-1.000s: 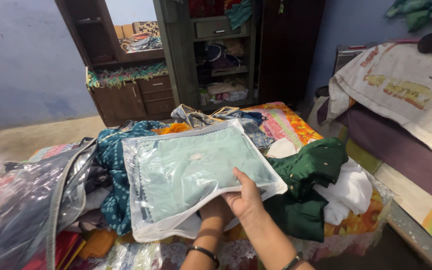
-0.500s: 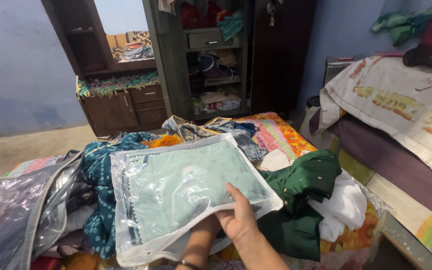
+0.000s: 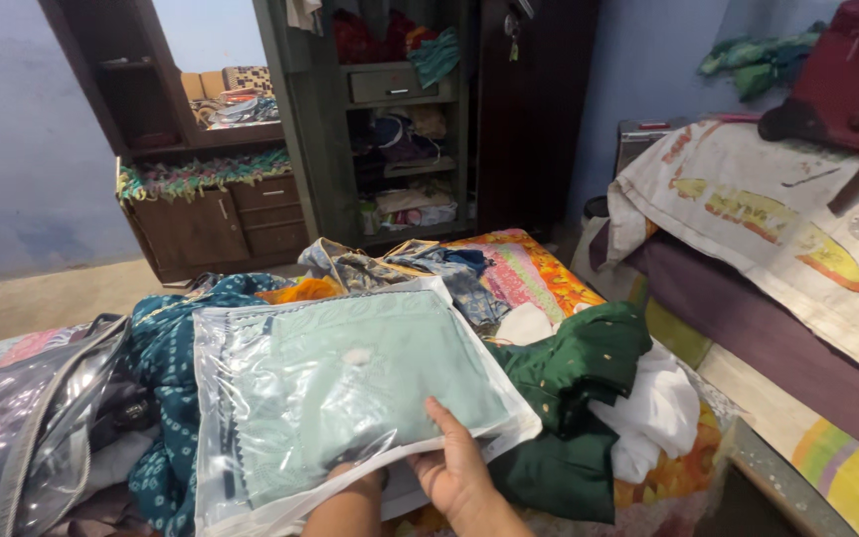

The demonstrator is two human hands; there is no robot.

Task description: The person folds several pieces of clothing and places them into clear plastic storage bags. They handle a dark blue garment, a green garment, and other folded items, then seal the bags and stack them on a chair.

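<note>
The right hand (image 3: 459, 467) clamps the near edge of the clear pouch (image 3: 350, 398), fingers on top; the left hand (image 3: 355, 479) stays slid underneath (its grip cannot be told); the pouch, holding pale green cloth, has sunk lower in view than a second ago, over the heaped bed (image 3: 549, 273); beside it lies a dark green garment (image 3: 579, 368); beyond stands the open cupboard (image 3: 400, 119).

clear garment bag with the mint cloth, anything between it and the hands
Nothing visible does. The right hand grips the clear garment bag at its near edge, thumb on top. The left hand is hidden beneath the bag; only its forearm shows.
</note>
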